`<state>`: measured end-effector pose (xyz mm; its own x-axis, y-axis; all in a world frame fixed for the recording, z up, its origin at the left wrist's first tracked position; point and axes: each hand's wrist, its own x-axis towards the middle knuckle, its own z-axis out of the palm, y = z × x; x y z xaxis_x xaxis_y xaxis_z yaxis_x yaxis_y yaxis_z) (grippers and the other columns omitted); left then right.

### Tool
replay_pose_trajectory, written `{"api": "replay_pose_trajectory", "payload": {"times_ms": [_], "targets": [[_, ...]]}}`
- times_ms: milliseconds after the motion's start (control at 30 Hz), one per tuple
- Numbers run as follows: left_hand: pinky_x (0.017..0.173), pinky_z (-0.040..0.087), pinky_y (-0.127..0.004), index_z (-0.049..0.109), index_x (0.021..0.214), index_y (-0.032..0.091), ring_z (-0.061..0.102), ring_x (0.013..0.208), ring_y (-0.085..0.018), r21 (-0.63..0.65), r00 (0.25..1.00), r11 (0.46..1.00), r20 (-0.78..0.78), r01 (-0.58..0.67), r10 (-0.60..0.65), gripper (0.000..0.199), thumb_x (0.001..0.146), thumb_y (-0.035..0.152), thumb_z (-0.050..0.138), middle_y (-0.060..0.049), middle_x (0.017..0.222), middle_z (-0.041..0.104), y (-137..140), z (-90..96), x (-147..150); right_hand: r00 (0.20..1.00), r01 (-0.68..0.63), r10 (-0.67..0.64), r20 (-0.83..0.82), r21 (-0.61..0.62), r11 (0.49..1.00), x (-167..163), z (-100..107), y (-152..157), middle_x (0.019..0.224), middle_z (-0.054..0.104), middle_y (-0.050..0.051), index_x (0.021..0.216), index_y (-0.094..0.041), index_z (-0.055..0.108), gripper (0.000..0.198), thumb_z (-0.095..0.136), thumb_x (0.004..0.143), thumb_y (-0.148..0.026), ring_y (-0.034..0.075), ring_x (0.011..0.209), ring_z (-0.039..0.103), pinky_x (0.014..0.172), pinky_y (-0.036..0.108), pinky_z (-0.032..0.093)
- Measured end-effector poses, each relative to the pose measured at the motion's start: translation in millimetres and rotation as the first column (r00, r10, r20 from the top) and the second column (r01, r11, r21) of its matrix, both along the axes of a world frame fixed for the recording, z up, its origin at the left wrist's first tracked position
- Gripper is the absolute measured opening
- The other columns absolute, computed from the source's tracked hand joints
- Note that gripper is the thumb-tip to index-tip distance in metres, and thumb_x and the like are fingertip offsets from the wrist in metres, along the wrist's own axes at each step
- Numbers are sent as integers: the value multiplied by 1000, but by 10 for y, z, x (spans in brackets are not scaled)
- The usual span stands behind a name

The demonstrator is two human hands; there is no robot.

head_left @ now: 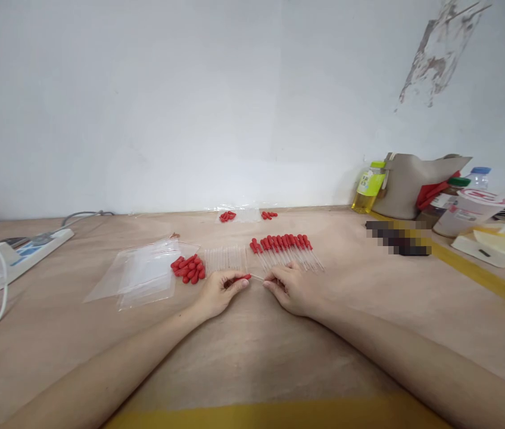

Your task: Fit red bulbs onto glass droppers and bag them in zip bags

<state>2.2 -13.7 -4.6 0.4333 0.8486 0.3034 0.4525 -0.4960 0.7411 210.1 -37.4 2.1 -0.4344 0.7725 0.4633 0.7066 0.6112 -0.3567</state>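
Your left hand point(220, 292) has its grip pinched on a red dropper bulb point(246, 276), thumb and fingers together around it. Your right hand point(292, 289) has its grip closed on a slim clear tube point(256, 277), which runs between your hands to the bulb's mouth; you cannot tell how far it is seated. Both hands are low over the desk point(243, 357).

Just beyond your right hand is a row of assembled droppers point(279, 244), red bulbs at the far end, stems slanting toward you and to the right. Beyond your left hand lie loose clear tubes point(223, 258) side by side, with a pile of red bulbs point(189, 269) just to their left. Clear plastic bags point(147, 277) overlap left of the pile.

Near the wall point(181, 107), a clear bag with two small clusters of red bulbs lies flat. At far left you have a white power strip point(40, 257); at far right, a yellow-capped bottle point(369, 187) stands beside a taupe bag point(402, 187), with a lidded cup point(469, 217) further right.
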Motion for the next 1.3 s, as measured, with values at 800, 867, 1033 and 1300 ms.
{"api": "replay_pose_trajectory", "payload": {"times_ms": [800, 867, 1033, 1300], "targets": [[67, 42, -25, 65, 84, 18, 56, 73, -15, 136, 980, 977, -136, 167, -148, 19, 84, 28, 48, -3, 77, 63, -62, 59, -7, 986, -121, 103, 134, 129, 984, 66, -31, 79, 77, 64, -1, 79, -21, 61, 21, 41, 86, -23, 10, 67, 50, 77, 30, 20], [66, 42, -25, 65, 83, 18, 56, 72, -15, 153, 978, 975, -153, 163, -140, 19, 84, 29, 48, -3, 77, 62, -67, 58, -3, 988, -78, 52, 142, 180, 981, 50, -43, 56, 75, 63, 0, 78, -21, 62, 24, 39, 87, -23, 10, 67, 50, 76, 31, 19], [65, 42, -25, 63, 84, 18, 55, 71, -14, 197, 973, 968, -200, 157, -117, 22, 85, 31, 46, -4, 77, 61, -78, 43, 10, 996, -9, -9, 88, 202, 979, -7, -43, -10, 74, 62, 1, 79, -22, 64, 25, 40, 86, -26, 10, 65, 48, 71, 30, 19], [63, 39, -23, 60, 81, 16, 51, 68, -13, 292, 956, 931, -255, 217, -143, 20, 85, 29, 45, -2, 73, 56, -134, 33, 46, 998, 14, -13, 54, -8, 1000, -87, -65, -31, 66, 62, -2, 67, -20, 62, 27, 43, 85, -28, 9, 57, 45, 70, 29, 22]]}}
